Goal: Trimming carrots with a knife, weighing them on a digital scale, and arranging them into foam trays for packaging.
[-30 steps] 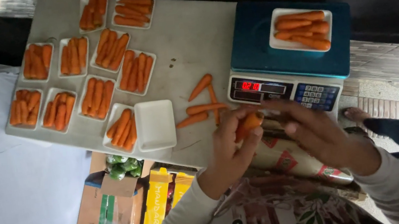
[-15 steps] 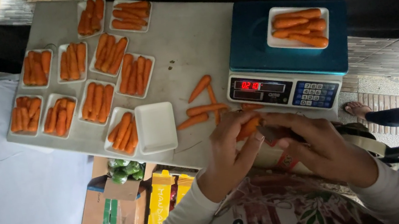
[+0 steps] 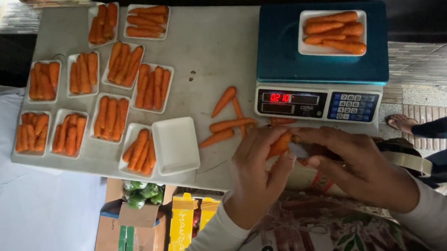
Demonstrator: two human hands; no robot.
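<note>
My left hand [image 3: 257,176] grips a carrot [image 3: 280,145] just in front of the scale, at the table's near edge. My right hand [image 3: 357,165] meets the same carrot from the right, fingers closed around its end. A blue digital scale [image 3: 324,64] stands right behind the hands, with a white tray of carrots [image 3: 333,32] on its platform. Several loose carrots [image 3: 227,125] lie on the grey table [image 3: 212,45] left of the scale. An empty white tray [image 3: 176,145] sits beside them.
Several white trays filled with carrots [image 3: 107,83] cover the table's left half. Cardboard boxes [image 3: 129,243] with green peppers [image 3: 141,192] stand below the table edge. A white cloth [image 3: 11,231] spreads at left. Another person's sandalled foot and dark trouser leg [image 3: 445,126] show at right.
Both hands have stayed together on the carrot, shifting slightly while working it. The view has drifted a little; the trays and scale have not moved.
</note>
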